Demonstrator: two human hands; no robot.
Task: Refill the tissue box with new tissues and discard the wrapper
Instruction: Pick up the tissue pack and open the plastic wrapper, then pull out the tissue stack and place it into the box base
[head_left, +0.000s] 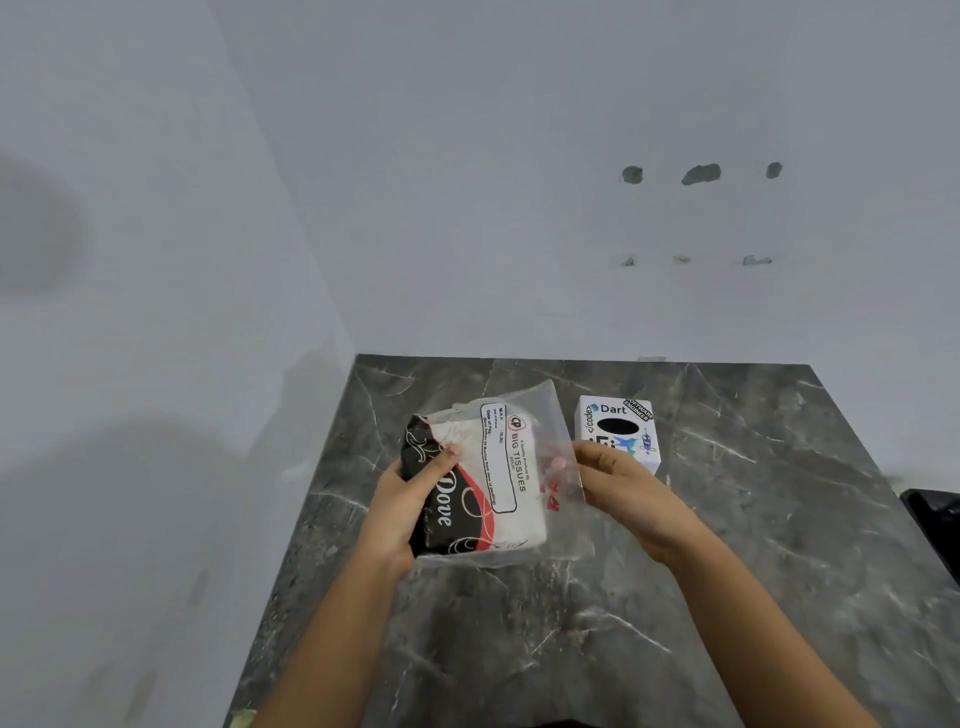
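Observation:
A pack of tissues in a clear plastic wrapper (488, 478) with black, red and white print hangs just above the dark marble table (727, 545). My left hand (410, 499) grips its black left end, thumb on top. My right hand (618, 483) pinches the clear, loose right edge of the wrapper. Behind my right hand stands a small white tissue box (618, 426) with stickers and a dark oval slot on top; its front lower part is hidden by my fingers.
The table sits in a corner, with white walls at the back and left. A black object (935, 514) shows at the right edge of the view. Bare marble lies in front of and to the right of the box.

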